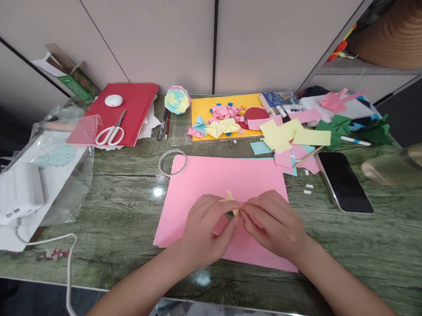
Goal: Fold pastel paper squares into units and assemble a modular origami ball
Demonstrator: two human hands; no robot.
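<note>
Over the middle of a pink paper sheet [205, 177], both my hands meet at a small folded piece of yellow paper [230, 195]. The fingers of my left hand [209, 225] are closed on it from the left. From the right, my right hand [275, 220] pinches its edge with thumb and fingertips. Part of the yellow paper is hidden behind the fingers. A roll of tape [161, 164] lies on the sheet's far left corner.
Scissors [110, 135] lie on a red folder [124, 99] at the back left, near a white charger [21, 189] with its cable. Loose yellow slips [280, 134], a phone [345, 182] and a blurred bottle [400, 164] are on the right. A paper ball [176, 100] stands by the wall.
</note>
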